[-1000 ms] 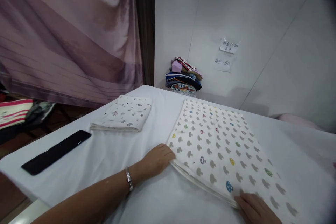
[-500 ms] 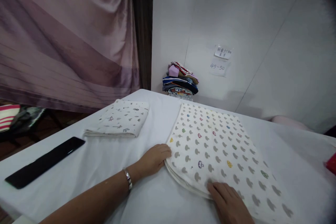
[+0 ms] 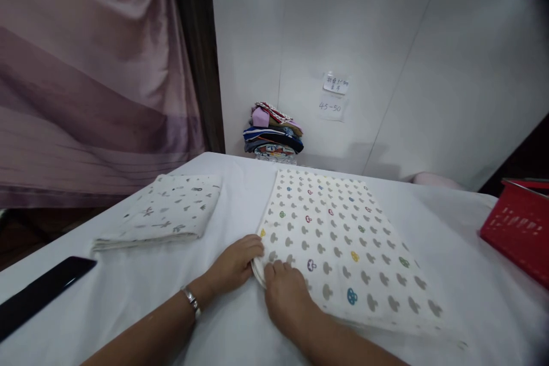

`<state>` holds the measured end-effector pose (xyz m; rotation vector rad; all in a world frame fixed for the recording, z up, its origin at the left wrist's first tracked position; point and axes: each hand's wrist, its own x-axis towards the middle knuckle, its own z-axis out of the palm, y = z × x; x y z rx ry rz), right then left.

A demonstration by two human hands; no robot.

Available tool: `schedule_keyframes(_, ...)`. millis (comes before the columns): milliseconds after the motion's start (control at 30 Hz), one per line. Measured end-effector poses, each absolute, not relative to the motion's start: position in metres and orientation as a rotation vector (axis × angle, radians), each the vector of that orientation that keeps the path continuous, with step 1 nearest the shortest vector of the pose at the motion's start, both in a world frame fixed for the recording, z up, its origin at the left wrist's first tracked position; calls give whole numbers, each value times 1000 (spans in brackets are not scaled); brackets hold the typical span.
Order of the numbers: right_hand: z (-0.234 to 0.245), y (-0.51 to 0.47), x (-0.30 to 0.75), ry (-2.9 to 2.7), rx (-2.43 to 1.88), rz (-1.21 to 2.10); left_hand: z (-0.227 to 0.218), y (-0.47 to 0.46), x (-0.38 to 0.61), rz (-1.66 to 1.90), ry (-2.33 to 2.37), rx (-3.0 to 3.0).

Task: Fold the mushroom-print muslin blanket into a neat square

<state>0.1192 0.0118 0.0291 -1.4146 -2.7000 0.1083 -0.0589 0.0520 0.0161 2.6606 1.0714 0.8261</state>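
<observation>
The folded mushroom-print cloth [image 3: 333,247] lies on the white tablecloth [image 3: 240,206], its eight-o'clock corner held in the left hand [image 3: 235,262]. The right hand [image 3: 288,297] curls onto the edge just beside — whether gripping, I can't tell. A red basket [image 3: 521,231] sits at three o'clock from the cloth.

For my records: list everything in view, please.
table: 1, white, foreground
mushroom-print cloth: 1, white, centre
leaf-print cloth: 1, white, left
flat slab: 1, black, near left
basket: 1, red, right
wall: 1, grey, background
notes: 2, white, wall
clothes pile: 1, multicoloured, beyond table
curtain: 1, mauve, far left
unclear object: 1, pinkish, behind table
bracelet: 1, silver, left wrist
left hand: 1, bare, mushroom-print cloth's corner
right hand: 1, bare, beside left hand
</observation>
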Motion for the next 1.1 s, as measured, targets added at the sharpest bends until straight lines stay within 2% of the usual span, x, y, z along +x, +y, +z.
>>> schedule_keyframes(467,43,40,134,-2465,-1521,620,20,106,-54,760,1349,2604)
schedule_keyframes(800,38,40,133,-2585,-1343,587,22,140,-64,651,1421,2468)
schedule_keyframes(1000,38,40,131,-2557,-1364,587,29,168,-45,602,1919,1914)
schedule_keyframes(1100,42,39,132,-2517,-1372,633,33,186,-33,561,2013,1741)
